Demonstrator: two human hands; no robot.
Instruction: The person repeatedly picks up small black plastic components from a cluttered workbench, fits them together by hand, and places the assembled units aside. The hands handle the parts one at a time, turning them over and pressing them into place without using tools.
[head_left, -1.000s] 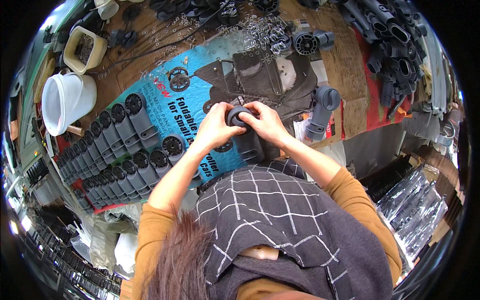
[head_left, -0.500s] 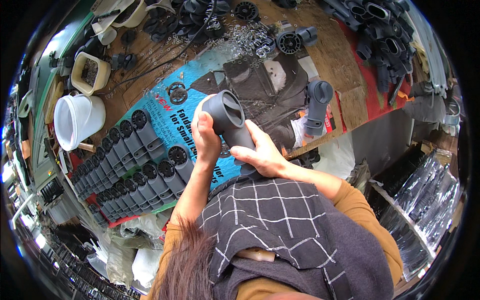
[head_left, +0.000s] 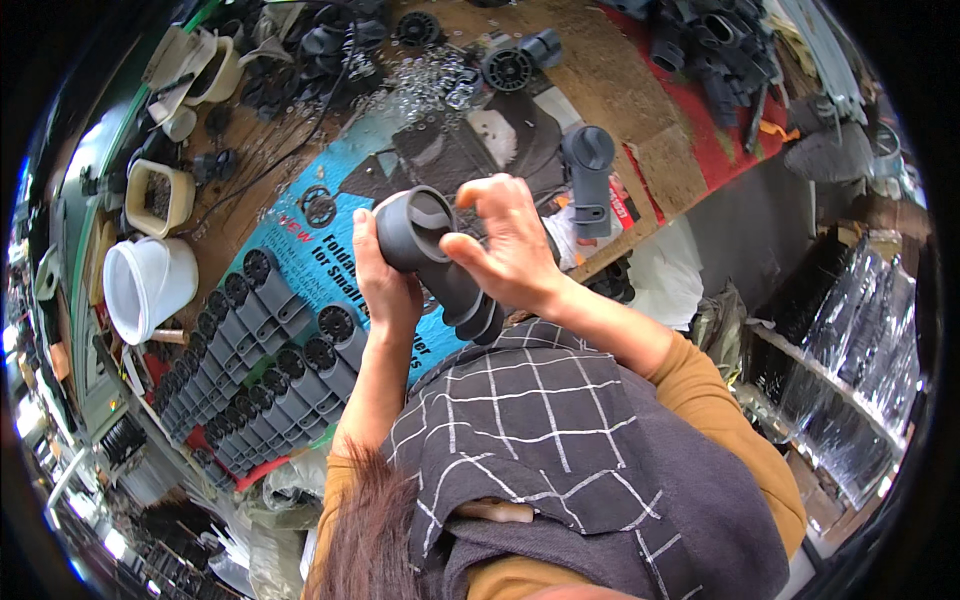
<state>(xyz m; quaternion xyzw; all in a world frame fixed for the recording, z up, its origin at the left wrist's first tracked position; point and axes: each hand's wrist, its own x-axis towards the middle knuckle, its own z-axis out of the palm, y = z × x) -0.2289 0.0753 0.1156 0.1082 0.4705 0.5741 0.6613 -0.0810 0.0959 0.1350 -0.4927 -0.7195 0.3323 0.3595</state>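
Note:
My left hand (head_left: pixel 385 285) grips a grey plastic housing (head_left: pixel 425 245) with a round hollow head and a long stem, lifted off the bench and tilted. My right hand (head_left: pixel 510 245) is on the stem's right side, thumb and forefinger touching it, the other fingers spread. Whether anything small is pinched there I cannot tell. A second grey housing (head_left: pixel 588 175) lies on the bench just beyond my right hand. A row of several finished grey housings (head_left: pixel 265 355) lies to the left on a blue printed sheet (head_left: pixel 300 240).
A white bucket (head_left: pixel 145 285) and a tan plastic frame (head_left: pixel 158 195) stand at the far left. Loose metal washers (head_left: pixel 425 85) and black wheels (head_left: pixel 508 68) lie at the back. Dark plastic parts (head_left: pixel 720 50) pile at the back right. The bench edge drops off at right.
The housing has come up from the bench into the air and nearer the camera. My left hand now holds its head from below, and my right hand has shifted onto the stem.

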